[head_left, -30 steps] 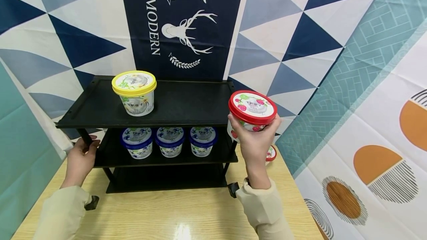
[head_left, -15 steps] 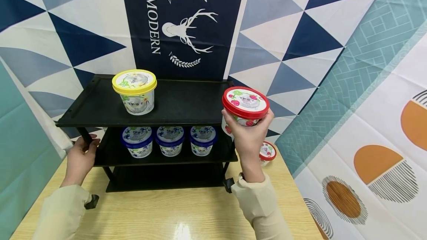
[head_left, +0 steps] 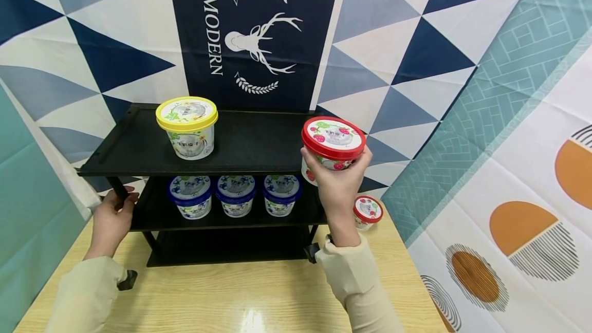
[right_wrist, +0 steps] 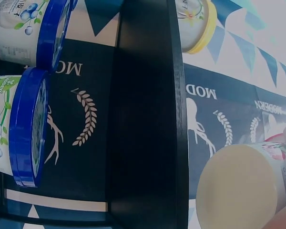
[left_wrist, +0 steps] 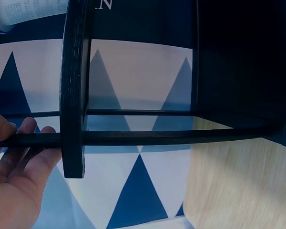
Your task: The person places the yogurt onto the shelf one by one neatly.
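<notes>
My right hand (head_left: 339,181) grips a white tub with a red lid (head_left: 334,137), printed with raspberries, at the right end of the top shelf. In the right wrist view the pale bottom of this red-lidded tub (right_wrist: 236,191) shows beyond the shelf's edge. My left hand (head_left: 111,220) grips a post at the left side of the black rack (head_left: 259,143); in the left wrist view its fingers curl round the dark bar (left_wrist: 33,140). A yellow-lidded tub (head_left: 187,127) stands on the top shelf's left part. Three blue-lidded tubs (head_left: 236,197) stand in a row one shelf below.
Another red-lidded tub (head_left: 367,212) stands on the wooden table (head_left: 208,292), right of the rack. Behind the rack hangs a patterned cloth (head_left: 259,35) with a deer head. The rack's lowest shelf (head_left: 231,245) lies close over the table.
My right hand has carried the red-lidded tub leftward and slightly farther back, over the top shelf's right end. More of the other red-lidded tub shows. The left hand has stayed on the post.
</notes>
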Tool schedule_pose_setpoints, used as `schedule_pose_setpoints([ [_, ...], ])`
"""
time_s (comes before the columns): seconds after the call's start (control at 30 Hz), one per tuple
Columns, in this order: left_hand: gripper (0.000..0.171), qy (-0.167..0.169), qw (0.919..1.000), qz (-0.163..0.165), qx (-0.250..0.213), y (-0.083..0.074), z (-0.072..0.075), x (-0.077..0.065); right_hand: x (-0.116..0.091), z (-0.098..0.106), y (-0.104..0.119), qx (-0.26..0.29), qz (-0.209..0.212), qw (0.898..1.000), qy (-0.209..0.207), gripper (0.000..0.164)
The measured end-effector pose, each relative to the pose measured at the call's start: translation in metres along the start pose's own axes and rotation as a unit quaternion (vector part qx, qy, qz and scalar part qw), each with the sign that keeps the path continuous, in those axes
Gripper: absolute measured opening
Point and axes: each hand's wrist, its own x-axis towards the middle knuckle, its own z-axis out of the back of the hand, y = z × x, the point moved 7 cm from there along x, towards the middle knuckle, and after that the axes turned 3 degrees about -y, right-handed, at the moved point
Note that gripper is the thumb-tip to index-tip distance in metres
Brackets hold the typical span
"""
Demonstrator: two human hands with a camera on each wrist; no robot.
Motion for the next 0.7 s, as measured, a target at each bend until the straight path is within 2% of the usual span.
schedule_pose_setpoints([
  [0.37, 0.026, -0.011, 0.9999, -0.002, -0.003, 0.0, 0.001, 0.0, 0.001, -0.009, 0.003, 0.015, 0.004, 1.0, 0.009, 0.086],
  [0.7, 0.027, -0.005, 1.0, -0.005, -0.002, 0.001, 0.0, 0.0, 0.001, -0.023, 0.003, 0.013, 0.01, 1.0, 0.003, 0.087],
])
